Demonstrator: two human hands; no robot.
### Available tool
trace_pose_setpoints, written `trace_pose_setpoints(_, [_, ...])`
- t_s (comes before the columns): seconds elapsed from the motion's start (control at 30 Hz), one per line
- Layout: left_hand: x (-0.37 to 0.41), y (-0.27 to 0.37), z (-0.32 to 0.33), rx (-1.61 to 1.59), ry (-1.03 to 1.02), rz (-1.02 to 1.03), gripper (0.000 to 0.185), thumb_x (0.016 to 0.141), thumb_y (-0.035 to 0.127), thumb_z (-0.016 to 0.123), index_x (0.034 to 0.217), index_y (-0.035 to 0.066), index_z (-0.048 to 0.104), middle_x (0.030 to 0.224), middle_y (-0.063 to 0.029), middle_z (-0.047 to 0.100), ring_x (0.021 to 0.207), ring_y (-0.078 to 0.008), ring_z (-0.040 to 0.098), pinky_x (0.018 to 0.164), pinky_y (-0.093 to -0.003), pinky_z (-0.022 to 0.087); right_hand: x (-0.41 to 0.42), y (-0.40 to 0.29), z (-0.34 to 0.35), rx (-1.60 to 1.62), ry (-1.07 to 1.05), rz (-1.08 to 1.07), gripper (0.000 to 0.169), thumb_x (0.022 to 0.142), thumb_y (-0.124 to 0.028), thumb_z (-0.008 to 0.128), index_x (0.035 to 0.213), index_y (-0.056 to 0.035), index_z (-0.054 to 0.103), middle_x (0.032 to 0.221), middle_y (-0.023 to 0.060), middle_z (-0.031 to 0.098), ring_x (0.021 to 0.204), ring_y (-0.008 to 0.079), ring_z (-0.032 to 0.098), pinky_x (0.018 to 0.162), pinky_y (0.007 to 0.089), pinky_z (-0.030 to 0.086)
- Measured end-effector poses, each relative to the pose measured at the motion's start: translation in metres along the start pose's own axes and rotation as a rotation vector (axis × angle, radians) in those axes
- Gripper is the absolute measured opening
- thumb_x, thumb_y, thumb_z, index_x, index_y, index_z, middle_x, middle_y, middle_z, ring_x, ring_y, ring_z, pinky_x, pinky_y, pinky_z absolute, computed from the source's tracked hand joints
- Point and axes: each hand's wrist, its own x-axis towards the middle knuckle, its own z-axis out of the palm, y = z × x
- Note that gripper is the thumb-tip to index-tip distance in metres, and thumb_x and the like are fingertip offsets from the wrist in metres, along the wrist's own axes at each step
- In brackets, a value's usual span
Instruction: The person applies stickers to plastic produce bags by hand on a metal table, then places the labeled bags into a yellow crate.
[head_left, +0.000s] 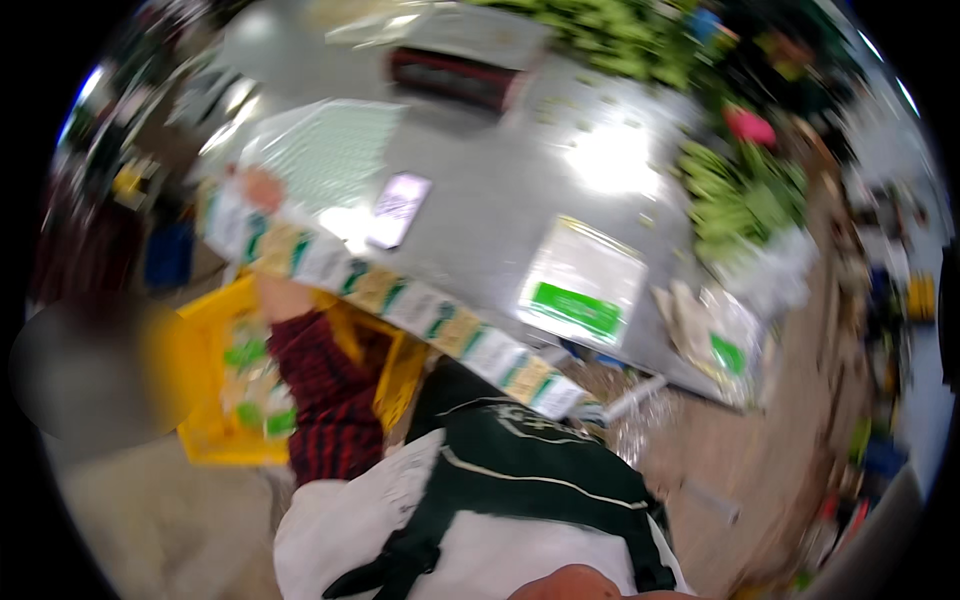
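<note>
My left hand (261, 187), blurred, grips the upper end of a long strip of printed labels (397, 300). The strip runs slantwise across the table's front edge, down to the front of my dark green apron (525, 450). It hides part of the hand and wrist. A red and black sleeve (330, 397) covers the forearm above a yellow plastic crate (217, 442). Beyond the hand lies a stack of clear plastic bags (330, 150), with a phone (400, 210) beside it on the metal table (465, 180). My right hand is out of view.
Clear bags with a green printed band (577, 285) lie near the table's front edge. Leafy green vegetables (739, 195) are on the right and at the back. Gloves (686, 322) and a crumpled plastic bag (772, 270) sit at the right corner. Packaged items (255, 375) fill the crate.
</note>
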Motion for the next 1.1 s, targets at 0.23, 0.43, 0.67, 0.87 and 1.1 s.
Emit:
trace_pose_setpoints(0.23, [0.046, -0.033, 0.107, 0.283, -0.085, -0.221, 0.042, 0.093, 0.03, 0.065, 0.121, 0.003, 0.05, 0.085, -0.0025, 0.048, 0.072, -0.0102, 0.043, 0.065, -0.022, 0.037, -0.11, -0.352, -0.042, 0.581, -0.53, -1.227, 0.036, 0.077, -0.008, 0.068, 0.112, -0.0027, 0.064, 0.101, 0.0168, 0.07, 0.095, 0.0291, 0.066, 0.083, 0.0379, 0.05])
trace_pose_setpoints(0.43, [-0.013, -0.046, 0.247, 0.432, -0.44, -0.272, 0.035, 0.093, 0.026, 0.066, 0.114, 0.003, 0.051, 0.085, -0.0021, 0.044, 0.072, -0.008, 0.039, 0.064, -0.0185, 0.033, -0.03, -0.325, -0.181, 0.474, 0.616, -1.29, 0.051, 0.068, -0.025, 0.08, 0.113, -0.006, 0.064, 0.105, 0.0138, 0.064, 0.1, 0.0328, 0.06, 0.088, 0.0426, 0.047])
trace_pose_setpoints(0.67, [-0.042, -0.109, 0.264, 0.792, -0.962, -0.271, 0.021, 0.084, 0.017, 0.072, 0.082, 0.004, 0.056, 0.078, -0.006, 0.054, 0.063, -0.0089, 0.046, 0.055, -0.0204, 0.036, 0.085, -0.184, -0.24, -0.084, 0.687, -0.371, 0.047, 0.067, -0.025, 0.082, 0.107, -0.0058, 0.065, 0.097, 0.0112, 0.061, 0.089, 0.0336, 0.059, 0.076, 0.0447, 0.049])
trace_pose_setpoints(0.87, [-0.077, -0.146, 0.249, 0.856, -1.16, -0.385, 0.016, 0.074, 0.007, 0.072, 0.088, 0.003, 0.064, 0.08, -0.0069, 0.064, 0.069, -0.0138, 0.06, 0.061, -0.0255, 0.046, -0.047, -0.295, -0.251, 0.684, 0.318, -0.723, 0.041, 0.077, -0.02, 0.076, 0.114, -0.0037, 0.066, 0.104, 0.008, 0.07, 0.093, 0.0197, 0.065, 0.08, 0.0351, 0.052])
trace_pose_setpoints(1.1, [-0.146, -0.23, 0.222, 1.038, -1.288, -0.763, 0.015, 0.081, 0.001, 0.063, 0.096, -0.002, 0.063, 0.08, -0.0126, 0.065, 0.07, -0.0172, 0.062, 0.064, -0.0282, 0.048, -0.118, -0.392, -0.219, 0.777, -0.091, -1.016, 0.023, 0.08, -0.009, 0.075, 0.101, -0.0022, 0.07, 0.085, 0.0086, 0.071, 0.075, 0.0125, 0.064, 0.068, 0.0276, 0.05])
